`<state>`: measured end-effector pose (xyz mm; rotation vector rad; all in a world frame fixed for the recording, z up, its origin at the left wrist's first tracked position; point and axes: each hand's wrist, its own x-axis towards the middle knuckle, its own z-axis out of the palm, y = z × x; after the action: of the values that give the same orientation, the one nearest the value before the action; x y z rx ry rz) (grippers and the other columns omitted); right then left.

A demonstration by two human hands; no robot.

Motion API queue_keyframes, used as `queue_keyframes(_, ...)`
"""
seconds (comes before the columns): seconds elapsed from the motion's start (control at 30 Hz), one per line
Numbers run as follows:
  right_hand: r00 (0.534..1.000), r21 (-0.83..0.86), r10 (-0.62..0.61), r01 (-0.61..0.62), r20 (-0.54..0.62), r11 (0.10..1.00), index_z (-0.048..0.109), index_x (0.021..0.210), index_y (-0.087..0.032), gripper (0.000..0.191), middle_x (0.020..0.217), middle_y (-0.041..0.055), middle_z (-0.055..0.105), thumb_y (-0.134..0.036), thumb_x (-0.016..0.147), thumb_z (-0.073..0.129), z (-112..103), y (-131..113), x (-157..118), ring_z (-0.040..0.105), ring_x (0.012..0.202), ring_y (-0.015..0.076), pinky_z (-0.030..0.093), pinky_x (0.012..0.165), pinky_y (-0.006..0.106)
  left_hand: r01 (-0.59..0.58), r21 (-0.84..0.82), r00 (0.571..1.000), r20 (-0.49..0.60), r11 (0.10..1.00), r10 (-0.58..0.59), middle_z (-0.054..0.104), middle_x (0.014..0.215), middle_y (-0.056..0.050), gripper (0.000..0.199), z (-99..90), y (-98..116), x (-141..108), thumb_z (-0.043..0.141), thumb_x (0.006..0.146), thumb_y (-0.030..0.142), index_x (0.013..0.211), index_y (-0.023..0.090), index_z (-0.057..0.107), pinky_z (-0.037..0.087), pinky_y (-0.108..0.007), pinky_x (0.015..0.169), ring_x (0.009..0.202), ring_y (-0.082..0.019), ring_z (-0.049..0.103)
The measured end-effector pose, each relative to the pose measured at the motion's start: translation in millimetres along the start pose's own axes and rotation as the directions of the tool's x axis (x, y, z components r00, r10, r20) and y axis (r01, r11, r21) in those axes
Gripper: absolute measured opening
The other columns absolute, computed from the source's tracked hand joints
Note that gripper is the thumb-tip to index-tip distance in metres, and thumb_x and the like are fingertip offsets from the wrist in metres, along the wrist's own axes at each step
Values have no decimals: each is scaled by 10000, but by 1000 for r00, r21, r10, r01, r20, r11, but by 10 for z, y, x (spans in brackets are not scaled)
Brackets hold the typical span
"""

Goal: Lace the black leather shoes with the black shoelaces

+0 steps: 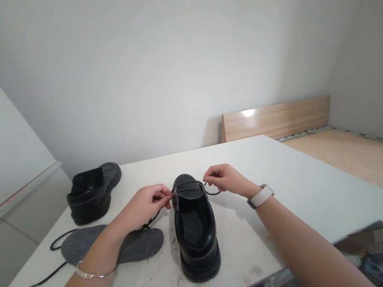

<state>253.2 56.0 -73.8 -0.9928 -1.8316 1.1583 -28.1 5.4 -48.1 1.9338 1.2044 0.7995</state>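
A black shoe (200, 254) stands upright on the white table, heel toward me and toe pointing away. A thin black shoelace (214, 193) crosses its upper and comes out on both sides. My left hand (153, 203) is at the shoe's left side, fingertips pinched on the lace. On the right, my right hand (224, 178) pinches the lace's other side, a little apart from the shoe. Under my left forearm lies a grey insole (140, 246), partly covered. Another black lace (48, 275) runs beneath the insole, its ends showing on the left.
A second black shoe (92, 194) rests at the table's back left. The white table (294, 185) has dark smudges near its front edge. To the right is a bed frame with a wooden headboard (275, 118). A wall rises behind the table.
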Motion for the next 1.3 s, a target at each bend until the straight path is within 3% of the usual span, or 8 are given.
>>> queue_keyframes(0.23,987,171,58,-83,150,982,647,855,-135,368,653,24,673,-452,740,792,3,-47,-43,633,564,129,535,544,252,-6,-4,1000,-17,1000,6,737,669,-55,211,-5,-48,9,708,783,403,760,194,720,461,-264,595,628,-207,671)
queue_keyframes(0.4,987,263,36,-77,155,962,601,855,-146,452,913,111,746,-532,731,800,-35,-28,-47,716,744,177,606,734,353,-55,-38,997,-55,998,53,732,718,-53,206,40,-91,32,697,802,403,777,200,720,484,-281,652,692,-212,671)
queue_keyframes(0.5,996,286,-7,-19,91,958,596,837,-149,431,1183,161,699,-518,746,800,-7,18,-21,714,929,194,576,905,405,-88,-66,993,-84,994,82,699,714,-39,224,69,-85,41,688,817,423,780,202,708,480,-271,626,670,-195,634)
queue_keyframes(0.57,998,286,-29,14,48,958,601,840,-151,426,1244,160,671,-525,757,787,13,49,2,698,992,195,553,953,410,-99,-81,991,-95,992,91,668,678,-30,244,72,-74,44,687,820,438,778,198,705,472,-264,592,632,-184,605)
queue_keyframes(0.7,999,244,-37,28,34,969,634,845,-152,392,938,78,727,-502,755,787,31,85,32,687,826,157,571,817,339,-114,-115,989,-107,987,102,724,779,-66,247,55,-67,47,717,800,443,801,196,729,515,-299,699,747,-213,660)
queue_keyframes(0.83,994,196,-4,-17,107,980,646,821,-143,329,702,21,684,-426,748,797,61,91,31,645,651,133,535,650,278,-90,-159,992,-106,983,73,761,817,-85,243,66,-113,53,786,733,434,775,199,739,532,-328,727,790,-248,697)
queue_keyframes(1.07,990,125,43,-60,131,990,643,825,-137,248,637,-1,645,-356,781,751,84,117,42,606,574,107,461,538,218,-61,-137,992,-116,989,45,742,744,-69,262,79,-167,75,794,724,451,771,197,753,506,-285,658,709,-216,669)
queue_keyframes(1.3,993,89,16,-26,114,996,621,800,-144,242,625,-7,634,-355,816,740,100,131,48,593,558,102,474,537,219,-58,-138,990,-136,989,39,742,748,-69,281,36,-126,77,804,707,471,776,200,782,525,-302,675,723,-230,666)
